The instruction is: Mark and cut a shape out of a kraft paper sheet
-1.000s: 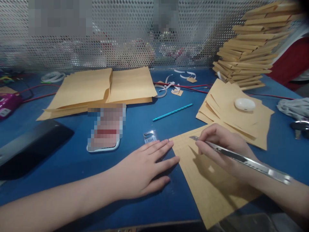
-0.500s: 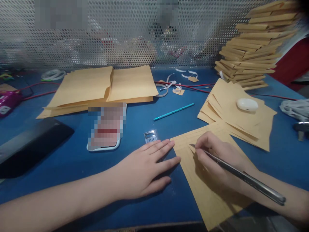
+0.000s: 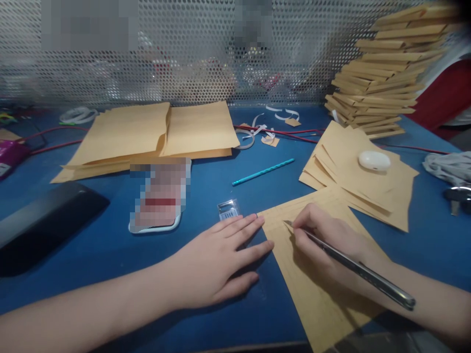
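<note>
My left hand (image 3: 228,255) lies flat with fingers spread, its fingertips on the left edge of a brown paper envelope (image 3: 312,304). Between the fingers and thumb of my right hand (image 3: 327,235) is a metallic dark grey pen (image 3: 364,272). The pen's tip points left at the upper part of the envelope, where faint lines show. Whether the tip touches the paper I cannot tell. Just beyond my left fingers lies a small clear plastic case (image 3: 228,209), partly covered by them. A turquoise twisted pencil-like stick (image 3: 263,172) rests farther back.
A white earbud case (image 3: 374,161) sits on fanned envelopes (image 3: 397,196). Behind them leans a tall envelope stack (image 3: 382,78). At left are a phone (image 3: 162,206), a black case (image 3: 47,220) and large brown envelopes (image 3: 121,130). Red cables cross the blue table (image 3: 206,318) before a perforated metal panel (image 3: 191,54).
The pen tip has shifted slightly left along the paper, and the pen's back end has swung left. My left hand stays in place. The whole view has moved a little.
</note>
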### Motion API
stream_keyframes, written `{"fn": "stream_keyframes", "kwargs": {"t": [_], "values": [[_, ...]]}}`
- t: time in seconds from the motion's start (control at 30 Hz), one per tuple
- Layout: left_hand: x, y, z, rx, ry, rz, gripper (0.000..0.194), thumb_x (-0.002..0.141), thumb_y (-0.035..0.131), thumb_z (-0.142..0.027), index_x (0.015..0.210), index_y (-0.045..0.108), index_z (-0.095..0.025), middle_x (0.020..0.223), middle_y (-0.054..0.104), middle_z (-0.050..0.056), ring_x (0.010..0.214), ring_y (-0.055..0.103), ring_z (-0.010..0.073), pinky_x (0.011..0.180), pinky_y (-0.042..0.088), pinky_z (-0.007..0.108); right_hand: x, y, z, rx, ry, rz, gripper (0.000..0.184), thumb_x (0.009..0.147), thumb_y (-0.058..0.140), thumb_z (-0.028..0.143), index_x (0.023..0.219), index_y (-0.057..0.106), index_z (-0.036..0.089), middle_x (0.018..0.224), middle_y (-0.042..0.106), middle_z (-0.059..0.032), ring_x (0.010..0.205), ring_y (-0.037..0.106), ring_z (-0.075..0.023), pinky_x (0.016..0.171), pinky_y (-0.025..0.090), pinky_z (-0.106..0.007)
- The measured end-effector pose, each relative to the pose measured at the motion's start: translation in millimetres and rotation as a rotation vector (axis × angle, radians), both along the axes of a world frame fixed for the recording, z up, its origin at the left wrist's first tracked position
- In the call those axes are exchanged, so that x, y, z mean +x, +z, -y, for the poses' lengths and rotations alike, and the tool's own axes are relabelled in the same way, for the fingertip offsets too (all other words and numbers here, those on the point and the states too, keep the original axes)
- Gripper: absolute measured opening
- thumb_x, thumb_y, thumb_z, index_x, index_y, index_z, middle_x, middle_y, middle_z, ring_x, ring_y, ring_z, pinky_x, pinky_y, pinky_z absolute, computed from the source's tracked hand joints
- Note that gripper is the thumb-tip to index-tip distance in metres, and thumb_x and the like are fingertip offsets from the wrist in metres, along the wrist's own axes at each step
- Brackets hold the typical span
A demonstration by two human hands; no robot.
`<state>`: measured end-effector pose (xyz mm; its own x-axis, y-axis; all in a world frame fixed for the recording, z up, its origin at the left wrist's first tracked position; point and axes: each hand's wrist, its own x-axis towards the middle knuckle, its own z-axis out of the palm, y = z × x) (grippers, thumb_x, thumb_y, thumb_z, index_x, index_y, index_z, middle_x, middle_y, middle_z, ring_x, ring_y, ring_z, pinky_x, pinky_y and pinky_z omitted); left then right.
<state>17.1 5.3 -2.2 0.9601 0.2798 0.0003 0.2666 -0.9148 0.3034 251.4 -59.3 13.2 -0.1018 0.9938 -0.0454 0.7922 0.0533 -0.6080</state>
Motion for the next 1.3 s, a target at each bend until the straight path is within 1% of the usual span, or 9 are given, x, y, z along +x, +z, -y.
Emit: {"fn": "stream_keyframes", "kwargs": {"t": [0.17, 0.27, 0.33, 0.47, 0.57, 0.77, 0.9, 1.13, 1.3], "values": [[-1.0, -0.8, 0.4, 0.0, 0.004, 0.019, 0.045, 0.096, 0.044, -0.037, 0.139, 0.043, -0.022, 0.152, 0.027, 0.013, 0.138, 0.029, 0.0316, 0.112, 0.027, 0.047, 1.5, -1.1, 2.0, -0.011, 0.024, -0.038, 0.016, 0.078, 0.047, 0.01, 0.081, 0.042, 0.025, 0.06, 0.054, 0.0053, 0.051, 0.05, -0.0127, 0.046, 0.034, -0.025], [-1.2, -0.9, 0.6, 0.004, 0.004, 0.016, 0.046, 0.096, 0.044, -0.038, 0.139, 0.043, -0.022, 0.152, 0.027, 0.013, 0.138, 0.029, 0.0312, 0.112, 0.027, 0.047, 0.0, 0.4, 2.2, -0.046, 0.0, -0.058, 0.016, 0.08, 0.046, 0.009, 0.081, 0.043, 0.025, 0.061, 0.057, 0.0046, 0.054, 0.052, -0.0133, 0.048, 0.037, -0.025], [-1.1, -0.5, 0.5, 0.005, 0.002, 0.006, 0.046, 0.096, 0.043, -0.038, 0.139, 0.043, -0.022, 0.151, 0.027, 0.014, 0.138, 0.029, 0.0311, 0.112, 0.027, 0.047, -1.7, 2.4, 2.0, -0.066, -0.01, -0.069, 0.015, 0.081, 0.045, 0.01, 0.08, 0.044, 0.025, 0.06, 0.058, 0.0042, 0.055, 0.053, -0.014, 0.049, 0.038, -0.025], [-0.9, 0.4, 0.5, 0.007, 0.005, -0.002, 0.046, 0.096, 0.043, -0.038, 0.139, 0.043, -0.022, 0.151, 0.027, 0.014, 0.138, 0.028, 0.0311, 0.112, 0.027, 0.047, -4.3, 6.6, 1.1, -0.092, -0.021, -0.125, 0.013, 0.087, 0.042, 0.017, 0.078, 0.046, 0.025, 0.057, 0.057, 0.0026, 0.049, 0.05, -0.0143, 0.044, 0.036, -0.026], [-0.8, 0.2, 0.4, 0.006, 0.005, 0.009, 0.045, 0.096, 0.044, -0.038, 0.139, 0.043, -0.022, 0.152, 0.028, 0.013, 0.139, 0.028, 0.0307, 0.112, 0.026, 0.046, -4.8, 7.7, 0.1, -0.098, -0.013, -0.155, 0.014, 0.088, 0.041, 0.019, 0.076, 0.045, 0.025, 0.056, 0.058, 0.002, 0.047, 0.05, -0.0144, 0.043, 0.037, -0.027], [-0.2, -0.4, 0.3, 0.006, 0.004, 0.011, 0.046, 0.096, 0.044, -0.037, 0.139, 0.043, -0.021, 0.152, 0.027, 0.013, 0.138, 0.028, 0.0314, 0.112, 0.027, 0.047, -6.9, 6.8, -1.2, -0.083, -0.007, -0.136, 0.015, 0.085, 0.041, 0.017, 0.072, 0.042, 0.026, 0.055, 0.053, 0.0031, 0.048, 0.047, -0.0142, 0.043, 0.037, -0.026], [-0.8, -0.4, 0.6, 0.008, 0.003, 0.008, 0.046, 0.096, 0.043, -0.037, 0.138, 0.043, -0.021, 0.152, 0.027, 0.014, 0.139, 0.028, 0.0314, 0.112, 0.027, 0.047, -8.7, 8.4, -2.2, -0.115, 0.005, -0.093, 0.016, 0.084, 0.039, 0.015, 0.072, 0.04, 0.025, 0.056, 0.051, 0.0034, 0.049, 0.046, -0.0137, 0.045, 0.037, -0.026], [-1.4, 0.2, 0.4, 0.017, -0.007, -0.013, 0.046, 0.096, 0.043, -0.037, 0.14, 0.042, -0.021, 0.151, 0.026, 0.015, 0.139, 0.027, 0.0307, 0.112, 0.027, 0.047, -5.1, 6.4, -2.8, -0.062, 0.06, -0.008, 0.015, 0.079, 0.044, 0.011, 0.076, 0.038, 0.025, 0.058, 0.05, 0.0058, 0.05, 0.047, -0.0124, 0.047, 0.035, -0.025], [-1.3, 0.6, 0.7, 0.022, -0.006, -0.028, 0.047, 0.096, 0.042, -0.038, 0.14, 0.041, -0.021, 0.152, 0.026, 0.016, 0.139, 0.026, 0.0308, 0.111, 0.028, 0.048, -4.7, 6.1, -1.7, -0.051, 0.036, -0.009, 0.013, 0.078, 0.044, 0.013, 0.075, 0.039, 0.024, 0.055, 0.049, 0.0061, 0.049, 0.046, -0.012, 0.046, 0.033, -0.024]]}}
